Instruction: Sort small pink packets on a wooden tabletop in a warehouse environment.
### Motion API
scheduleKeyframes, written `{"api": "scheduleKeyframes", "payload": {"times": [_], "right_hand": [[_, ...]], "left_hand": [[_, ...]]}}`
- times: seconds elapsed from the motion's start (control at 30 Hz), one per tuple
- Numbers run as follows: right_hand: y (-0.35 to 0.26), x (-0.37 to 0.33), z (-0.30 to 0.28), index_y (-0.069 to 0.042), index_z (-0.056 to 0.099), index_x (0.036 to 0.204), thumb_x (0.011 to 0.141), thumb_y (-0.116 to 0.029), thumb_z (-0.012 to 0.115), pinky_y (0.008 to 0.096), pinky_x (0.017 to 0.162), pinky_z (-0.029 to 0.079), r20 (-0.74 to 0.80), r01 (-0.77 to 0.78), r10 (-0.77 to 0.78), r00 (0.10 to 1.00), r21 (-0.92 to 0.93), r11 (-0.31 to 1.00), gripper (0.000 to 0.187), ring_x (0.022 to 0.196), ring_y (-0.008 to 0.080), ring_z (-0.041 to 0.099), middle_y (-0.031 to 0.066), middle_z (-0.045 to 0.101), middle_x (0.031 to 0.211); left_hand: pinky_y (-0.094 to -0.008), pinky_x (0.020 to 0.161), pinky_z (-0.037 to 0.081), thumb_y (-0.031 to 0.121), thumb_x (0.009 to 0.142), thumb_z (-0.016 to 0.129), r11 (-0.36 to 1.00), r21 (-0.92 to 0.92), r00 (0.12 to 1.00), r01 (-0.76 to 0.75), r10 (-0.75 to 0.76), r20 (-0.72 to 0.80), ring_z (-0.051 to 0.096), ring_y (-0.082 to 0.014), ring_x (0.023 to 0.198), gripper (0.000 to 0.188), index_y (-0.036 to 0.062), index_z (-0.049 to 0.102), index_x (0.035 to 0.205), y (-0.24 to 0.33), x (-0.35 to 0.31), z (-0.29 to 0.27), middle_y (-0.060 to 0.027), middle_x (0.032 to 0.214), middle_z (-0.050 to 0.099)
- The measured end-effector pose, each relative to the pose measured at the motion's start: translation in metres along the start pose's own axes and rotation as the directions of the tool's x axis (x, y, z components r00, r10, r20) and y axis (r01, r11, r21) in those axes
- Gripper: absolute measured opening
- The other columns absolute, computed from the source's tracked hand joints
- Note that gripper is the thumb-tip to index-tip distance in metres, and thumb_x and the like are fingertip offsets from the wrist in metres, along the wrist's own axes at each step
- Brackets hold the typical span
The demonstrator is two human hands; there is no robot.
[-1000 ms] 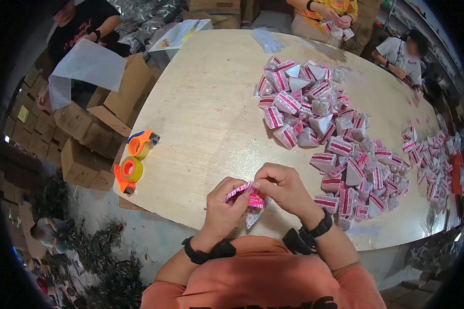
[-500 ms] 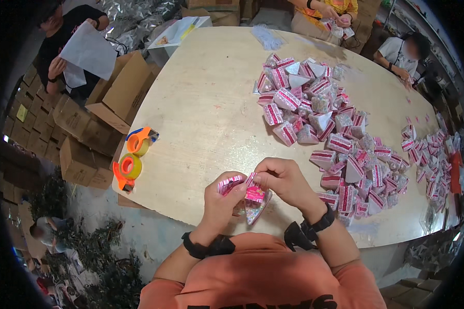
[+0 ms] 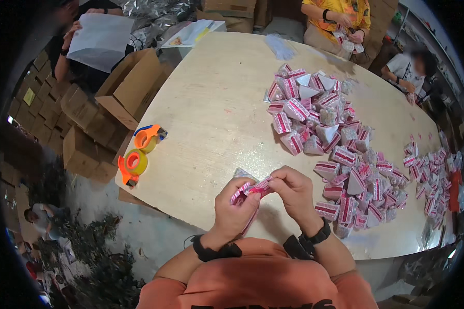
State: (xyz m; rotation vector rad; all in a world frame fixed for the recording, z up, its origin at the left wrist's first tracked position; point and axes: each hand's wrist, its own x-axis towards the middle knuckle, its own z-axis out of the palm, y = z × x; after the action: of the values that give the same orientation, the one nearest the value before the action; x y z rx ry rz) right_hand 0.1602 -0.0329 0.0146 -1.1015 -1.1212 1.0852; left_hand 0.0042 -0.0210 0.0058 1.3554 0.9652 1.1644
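Close to my body, over the table's near edge, my left hand (image 3: 233, 208) is closed round a small packet with a pink-striped card top (image 3: 261, 187). The thumb of that hand presses on the card. My right hand (image 3: 294, 191) pinches the card's right end between thumb and fingertips. A bit of clear, shiny wrapping (image 3: 241, 173) shows beyond my left fingers. My left hand covers most of the packet, so its contents are hidden. To the right lies a big heap of wrapped, wedge-shaped pink and white cake-slice pieces (image 3: 340, 149).
Two orange tape dispensers (image 3: 135, 161) with yellow rolls sit at the table's (image 3: 206, 118) left edge. Clear plastic strips (image 3: 280, 47) lie at the far edge. Smaller packets (image 3: 428, 170) are piled far right. An open carton (image 3: 134, 85) stands left. Other people work around the table.
The packet has turned in my hands; its card, which faced up, now stretches toward my right fingers. My right hand has shifted slightly right. The view has tilted a little.
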Motion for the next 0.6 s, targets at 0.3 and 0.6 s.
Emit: {"api": "scheduleKeyframes", "payload": {"times": [0.3, 0.6], "right_hand": [[0.0, -0.006, 0.007, 0.002, 0.061, 0.085, 0.085, -0.006, 0.06, 0.0232, 0.067, 0.046, -0.033, 0.106, -0.108, 0.994, -0.036, 0.994, 0.007, 0.072, 0.0095, 0.057, 0.0038, 0.059, 0.077], [0.0, -0.002, 0.015, 0.0, 0.061, 0.087, 0.088, -0.008, 0.059, 0.019, 0.06, 0.042, -0.068, -0.071, 0.08, 0.994, 0.125, 0.99, 0.008, 0.066, 0.004, 0.051, -0.0011, 0.059, 0.076]], "left_hand": [[-0.0211, 0.058, 0.045, 0.004, 0.084, 0.064, 0.998, -0.053, 1.0, 0.015, -0.017, -0.025, 0.054, -0.0062, 0.068, 0.016, 0.0005, 0.057, 0.099, 0.005, -0.003, -0.003, -0.0041, 0.08, 0.061], [-0.0222, 0.06, 0.048, 0.014, 0.086, 0.065, 0.907, -0.314, 0.959, 0.28, -0.276, 0.058, 0.058, -0.008, 0.071, 0.023, 0.0003, 0.055, 0.101, 0.003, 0.004, -0.007, -0.0036, 0.082, 0.062]]}}
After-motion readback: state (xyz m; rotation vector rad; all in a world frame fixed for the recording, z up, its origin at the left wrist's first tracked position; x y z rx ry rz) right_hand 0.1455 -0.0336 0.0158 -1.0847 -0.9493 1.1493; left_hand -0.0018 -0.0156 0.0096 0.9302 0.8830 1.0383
